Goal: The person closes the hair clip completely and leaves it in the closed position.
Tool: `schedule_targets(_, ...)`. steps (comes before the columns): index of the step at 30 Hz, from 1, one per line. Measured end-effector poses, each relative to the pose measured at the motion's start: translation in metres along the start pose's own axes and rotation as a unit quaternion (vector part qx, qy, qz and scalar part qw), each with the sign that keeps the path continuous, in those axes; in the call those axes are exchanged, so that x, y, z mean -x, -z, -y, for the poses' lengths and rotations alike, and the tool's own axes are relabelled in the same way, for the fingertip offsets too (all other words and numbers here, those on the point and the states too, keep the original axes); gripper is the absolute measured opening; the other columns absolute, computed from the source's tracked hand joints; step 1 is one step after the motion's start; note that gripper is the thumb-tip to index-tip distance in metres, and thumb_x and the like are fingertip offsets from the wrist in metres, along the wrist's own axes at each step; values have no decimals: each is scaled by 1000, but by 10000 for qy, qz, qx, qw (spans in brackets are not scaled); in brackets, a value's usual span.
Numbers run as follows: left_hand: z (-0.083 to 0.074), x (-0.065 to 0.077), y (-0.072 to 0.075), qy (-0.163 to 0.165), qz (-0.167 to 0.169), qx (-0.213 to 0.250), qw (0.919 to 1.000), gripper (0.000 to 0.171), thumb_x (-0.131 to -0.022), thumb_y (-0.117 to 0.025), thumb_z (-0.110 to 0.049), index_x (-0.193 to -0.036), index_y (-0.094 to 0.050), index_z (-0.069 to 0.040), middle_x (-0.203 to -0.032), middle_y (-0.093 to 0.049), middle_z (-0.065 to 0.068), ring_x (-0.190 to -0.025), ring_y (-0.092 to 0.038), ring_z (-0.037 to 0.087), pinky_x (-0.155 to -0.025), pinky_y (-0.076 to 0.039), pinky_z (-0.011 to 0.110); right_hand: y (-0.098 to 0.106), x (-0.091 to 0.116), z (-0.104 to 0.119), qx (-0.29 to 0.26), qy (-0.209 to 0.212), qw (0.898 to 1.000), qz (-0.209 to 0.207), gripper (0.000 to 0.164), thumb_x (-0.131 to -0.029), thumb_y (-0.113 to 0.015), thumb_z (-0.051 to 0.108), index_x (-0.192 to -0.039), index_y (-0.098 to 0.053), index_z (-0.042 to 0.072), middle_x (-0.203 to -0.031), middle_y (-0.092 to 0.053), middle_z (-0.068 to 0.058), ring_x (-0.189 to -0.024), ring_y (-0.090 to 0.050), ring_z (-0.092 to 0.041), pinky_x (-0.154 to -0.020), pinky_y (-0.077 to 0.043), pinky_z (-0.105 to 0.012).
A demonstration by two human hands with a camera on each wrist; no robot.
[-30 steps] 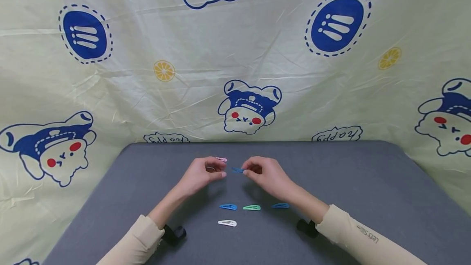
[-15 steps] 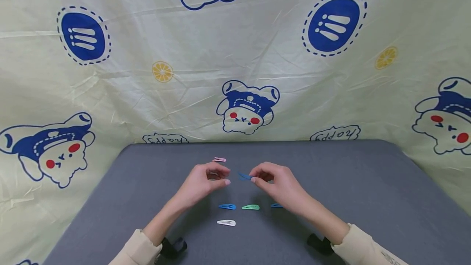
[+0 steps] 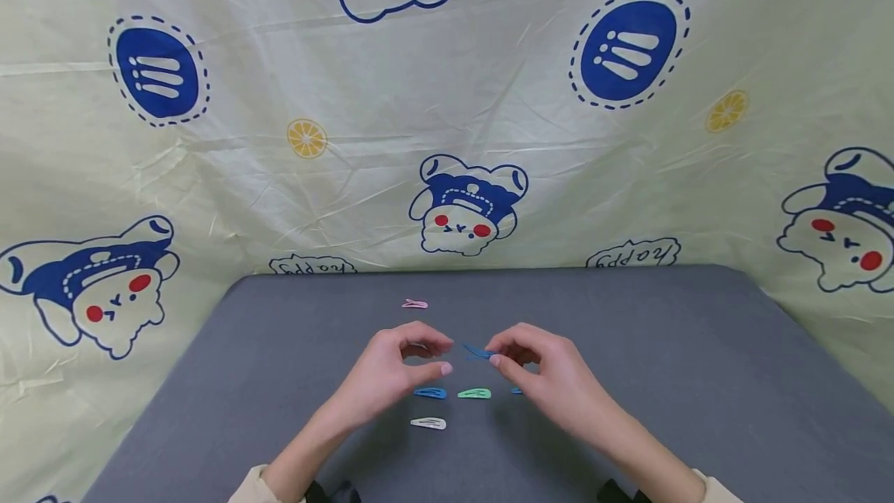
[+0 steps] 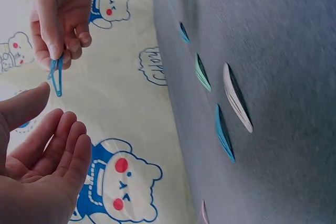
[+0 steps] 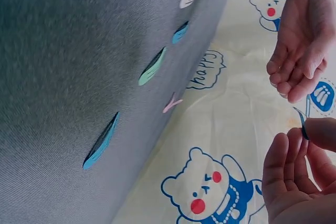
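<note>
Pinching blue hair clip [image 3: 480, 352], right grip [image 3: 552, 367]

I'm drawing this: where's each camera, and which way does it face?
Head: on the head, faces forward and down at left hand, right hand and forearms.
Left wrist: on that wrist, looks at left hand; right hand beyond.
Right wrist: on that wrist, looks at right hand pinching a blue snap hair clip; left hand beyond.
Both wrist views share the green snap hair clip.

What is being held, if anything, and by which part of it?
A blue hair clip, pinched near one end in the right grip; the left grip holds nothing.
</note>
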State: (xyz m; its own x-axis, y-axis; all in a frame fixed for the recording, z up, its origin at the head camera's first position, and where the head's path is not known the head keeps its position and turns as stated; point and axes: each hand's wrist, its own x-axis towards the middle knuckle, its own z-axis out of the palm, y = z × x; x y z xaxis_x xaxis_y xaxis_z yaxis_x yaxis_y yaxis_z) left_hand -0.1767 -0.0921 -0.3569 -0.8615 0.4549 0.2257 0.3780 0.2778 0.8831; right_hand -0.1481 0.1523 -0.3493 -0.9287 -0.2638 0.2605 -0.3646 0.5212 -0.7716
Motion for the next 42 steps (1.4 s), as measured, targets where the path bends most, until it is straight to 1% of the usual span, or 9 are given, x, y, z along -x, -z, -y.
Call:
schedule_targets(5, -8, 9, -4, 83, 5, 35, 10000, 24, -84, -79, -18, -107, -73, -21, -103, -67, -11, -99, -63, 13, -94, -49, 39, 1, 11, 2, -57, 219, 9996, -170, 18, -92, -70, 9, -97, -69, 26, -91, -64, 7, -77, -61, -11, -73, -54, -30)
schedule_targets(8, -11, 14, -6, 155, 0, 57, 9999, 23, -84, -79, -19, -107, -73, -22, -103, -67, -11, -99, -62, 14, -94, -49, 40, 1, 18, 3, -103, 331, 9991, -227, 16, -92, -70, 11, -97, -69, 26, -92, -65, 6, -78, -62, -10, -75, -54, -30)
schedule_targets(16, -19, 23, -17, 109, -14, 248, 9996, 22, -84, -80, -19, -105, -74, -21, -102, -67, -10, -98, -63, 14, -93, -49, 35, -1, 34, 8, -406, 151, 9985, -320, 13, -92, -70, 15, -96, -69, 27, -93, -66, 2, -80, -62, -11, -74, -54, -29)
schedule_targets(19, -22, 26, -20, 175, -35, 337, 9993, 21, -84, -80, -20, -105, -74, -21, -102, -67, -9, -96, -64, 14, -90, -51, 34, -1, 38, 10, -548, 135, 9978, -350, 12, -92, -71, 16, -96, -70, 27, -93, -66, 2, -80, -62, -12, -74, -54, -30)
schedule_targets(23, -26, 29, -24, 229, -57, 491, 9985, 21, -84, -80, -19, -105, -74, -20, -102, -67, -6, -92, -64, 17, -78, -55, 32, -3, 41, 12, -696, 154, 9970, -314, 11, -92, -70, 16, -97, -70, 26, -94, -66, 2, -81, -62, -12, -74, -54, -30)
schedule_targets(26, -27, 31, -26, 153, -34, 499, 9986, 21, -84, -80, -20, -105, -74, -21, -103, -68, -5, -94, -63, 18, -79, -54, 31, -4, 43, 13, -775, 188, 9965, -258, 11, -93, -70, 16, -98, -70, 26, -95, -65, 4, -82, -61, -13, -74, -54, -29)
schedule_targets(31, -24, 32, -31, -24, -65, 315, 9995, 21, -84, -80, -22, -103, -74, -25, -102, -69, -6, -96, -63, 15, -88, -50, 32, -6, 44, 14, -873, 262, 9956, -237, 13, -93, -69, 15, -99, -70, 26, -96, -65, 8, -85, -61, -13, -77, -54, -30)
schedule_targets(37, -20, 31, -33, -144, -92, 390, 9991, 17, -84, -80, -20, -100, -76, -23, -98, -70, -5, -94, -65, 19, -83, -52, 34, -10, 46, 13, -921, 537, 9938, -319, 12, -93, -68, 17, -99, -70, 27, -96, -65, 10, -85, -62, -12, -77, -54, -30)
schedule_targets(42, -20, 32, -35, -315, -164, 301, 9989, 12, -84, -79, -19, -95, -75, -23, -93, -69, -9, -88, -63, 15, -79, -52, 31, -13, 47, 13, -956, 636, 9927, -360, 11, -94, -67, 18, -100, -69, 27, -96, -65, 9, -85, -62, -12, -78, -54, -30)
